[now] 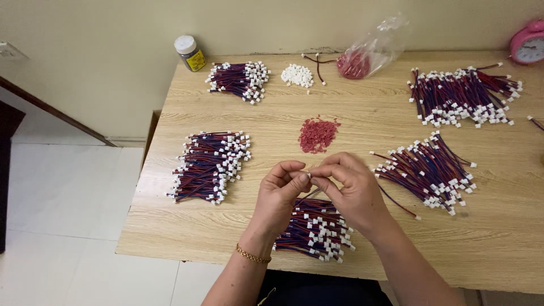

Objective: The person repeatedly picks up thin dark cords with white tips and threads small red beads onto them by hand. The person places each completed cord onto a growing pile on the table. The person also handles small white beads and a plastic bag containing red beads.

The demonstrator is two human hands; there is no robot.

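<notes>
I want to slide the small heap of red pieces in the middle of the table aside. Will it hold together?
Probably not: the red heap is loose tiny pieces, some already strayed, so pushing would likely scatter it. They look very light.

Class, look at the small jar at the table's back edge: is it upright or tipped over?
Upright: the jar stands on its base, white lid on top.

Soft even indoor light, faint shadows, sharp focus, slight wide-angle bending at edges
</notes>
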